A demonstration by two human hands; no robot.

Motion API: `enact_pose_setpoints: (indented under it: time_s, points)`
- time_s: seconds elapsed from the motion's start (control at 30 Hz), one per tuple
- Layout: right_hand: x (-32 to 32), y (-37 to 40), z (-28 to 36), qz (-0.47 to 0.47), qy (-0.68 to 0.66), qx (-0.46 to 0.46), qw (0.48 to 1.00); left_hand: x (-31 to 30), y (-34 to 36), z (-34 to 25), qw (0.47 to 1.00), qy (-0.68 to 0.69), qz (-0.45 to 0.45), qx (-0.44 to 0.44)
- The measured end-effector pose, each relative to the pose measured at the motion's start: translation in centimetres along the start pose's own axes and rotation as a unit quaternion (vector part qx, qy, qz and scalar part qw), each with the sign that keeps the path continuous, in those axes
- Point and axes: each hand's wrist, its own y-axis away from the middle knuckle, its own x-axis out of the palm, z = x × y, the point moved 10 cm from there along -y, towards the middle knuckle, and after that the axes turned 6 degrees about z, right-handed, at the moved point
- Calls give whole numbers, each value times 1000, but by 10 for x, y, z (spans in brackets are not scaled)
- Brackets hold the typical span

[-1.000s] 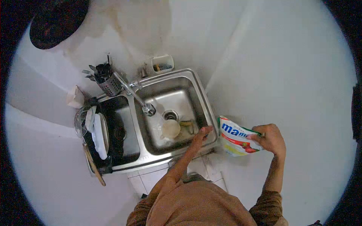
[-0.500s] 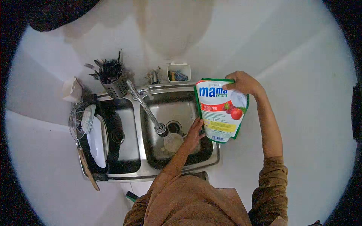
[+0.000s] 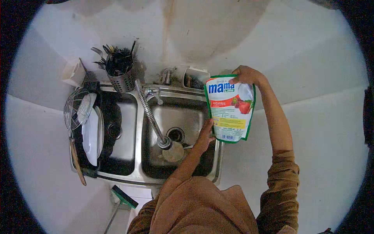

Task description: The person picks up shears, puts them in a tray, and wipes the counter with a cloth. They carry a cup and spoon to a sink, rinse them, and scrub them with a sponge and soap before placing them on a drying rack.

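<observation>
A white dish soap refill pouch point(image 3: 230, 115) with green edges and a "mama Lime" label stands nearly upright over the right rim of the sink, its printed side facing me. My right hand point(image 3: 249, 77) is closed on its top edge, with the thumb over the front. Lower down, my left hand point(image 3: 206, 134) grips the pouch by its bottom left side; some of those fingers are hidden. In the right basin point(image 3: 191, 113), below the flexible faucet point(image 3: 150, 115), lies a round beige item point(image 3: 172, 152) whose kind I cannot make out.
Plates point(image 3: 91, 136) and a wire strainer point(image 3: 76, 107) with a wooden handle stand at the left basin. Behind it is a metal cutlery holder point(image 3: 124, 80). A white container point(image 3: 196, 74) sits behind the right basin. A green brush point(image 3: 124, 197) is below, near the floor.
The view has shifted somewhat, so the sink appears further left and the green brush shows more. Both hands keep their hold on the pouch, which looks slightly more upright.
</observation>
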Motion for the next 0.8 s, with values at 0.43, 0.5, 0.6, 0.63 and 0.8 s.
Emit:
enact_pose_setpoints:
  time_s: [0.43, 0.5, 0.6, 0.63, 0.8]
  points:
    - [6, -17, -5, 33, 40, 10, 999, 10, 1, -2, 1000, -7, 19, 3]
    - [11, -19, -8, 62, 7, 29, 998, 10, -4, 3, 999, -1, 36, 9]
    - [1, -15, 3, -7, 77, -11, 997, 5, -10, 13, 1000, 18, 16, -2]
    - [1, -19, 1, -6, 77, -12, 997, 5, -10, 13, 1000, 19, 15, -2]
    - [1, -12, 9, 31, 48, 3, 998, 16, -7, 6, 998, 30, 54, 18]
